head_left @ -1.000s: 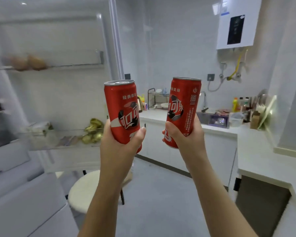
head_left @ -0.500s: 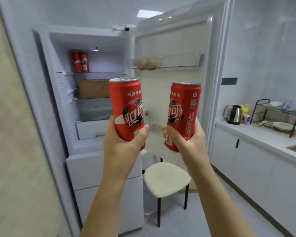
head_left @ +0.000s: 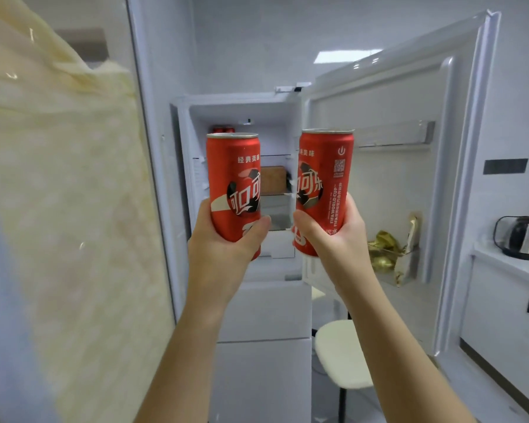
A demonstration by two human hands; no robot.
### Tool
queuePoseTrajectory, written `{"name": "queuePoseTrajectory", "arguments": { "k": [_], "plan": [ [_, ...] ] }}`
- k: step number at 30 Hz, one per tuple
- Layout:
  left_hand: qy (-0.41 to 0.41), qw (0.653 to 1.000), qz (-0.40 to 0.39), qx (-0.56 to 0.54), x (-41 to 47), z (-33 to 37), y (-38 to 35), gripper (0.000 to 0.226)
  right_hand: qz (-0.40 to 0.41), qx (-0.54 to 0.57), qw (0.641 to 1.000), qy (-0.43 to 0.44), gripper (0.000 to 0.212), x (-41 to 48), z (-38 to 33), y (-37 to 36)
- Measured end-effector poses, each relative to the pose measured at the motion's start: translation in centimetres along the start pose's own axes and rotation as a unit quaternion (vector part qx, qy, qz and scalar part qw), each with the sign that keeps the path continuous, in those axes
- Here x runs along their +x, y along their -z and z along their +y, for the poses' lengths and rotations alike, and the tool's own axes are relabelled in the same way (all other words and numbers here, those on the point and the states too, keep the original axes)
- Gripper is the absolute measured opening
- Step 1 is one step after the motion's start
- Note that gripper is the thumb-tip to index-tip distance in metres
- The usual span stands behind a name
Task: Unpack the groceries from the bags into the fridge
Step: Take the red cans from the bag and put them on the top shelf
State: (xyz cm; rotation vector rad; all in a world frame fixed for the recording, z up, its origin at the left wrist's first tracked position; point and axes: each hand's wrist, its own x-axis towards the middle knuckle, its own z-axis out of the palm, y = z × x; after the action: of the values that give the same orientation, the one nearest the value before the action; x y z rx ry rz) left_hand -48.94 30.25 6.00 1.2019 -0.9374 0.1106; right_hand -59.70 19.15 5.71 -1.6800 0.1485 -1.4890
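Note:
My left hand point(head_left: 223, 254) grips a tall red cola can point(head_left: 233, 178) upright, and my right hand point(head_left: 333, 236) grips a second red cola can point(head_left: 324, 184) beside it. Both cans are raised in front of the open white fridge point(head_left: 242, 108). Behind them, red cans point(head_left: 223, 130) stand on the top shelf and a brown box point(head_left: 274, 180) sits on the shelf below. The fridge door point(head_left: 409, 96) swings open to the right, with gold-wrapped packs point(head_left: 391, 251) in its lower bin.
A pale yellow marbled panel point(head_left: 58, 209) fills the left side, close to me. A white round stool point(head_left: 339, 352) stands under the open door. A metal kettle point(head_left: 521, 238) sits on the white counter point(head_left: 513, 267) at the right.
My view has swung further left and closer to the fridge, which now sits straight ahead. Both hands keep the cans raised in the same grip.

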Motion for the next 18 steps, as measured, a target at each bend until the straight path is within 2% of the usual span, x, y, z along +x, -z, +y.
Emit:
{"name": "queuePoseTrajectory", "arguments": {
  "k": [12, 18],
  "plan": [
    [-0.05, 0.997, 0.046, 0.034, 1.7, 2.3, 5.4, 0.056, -0.021, 0.032, 0.999, 0.011, 0.044, 0.5, -2.6, -5.8],
    [-0.06, 0.996, 0.046, 0.043, 1.9, 2.3, 6.3, 0.06, -0.023, 0.041, 0.999, 0.012, 0.037, 0.0, -3.2, -6.6]
  ]
}}
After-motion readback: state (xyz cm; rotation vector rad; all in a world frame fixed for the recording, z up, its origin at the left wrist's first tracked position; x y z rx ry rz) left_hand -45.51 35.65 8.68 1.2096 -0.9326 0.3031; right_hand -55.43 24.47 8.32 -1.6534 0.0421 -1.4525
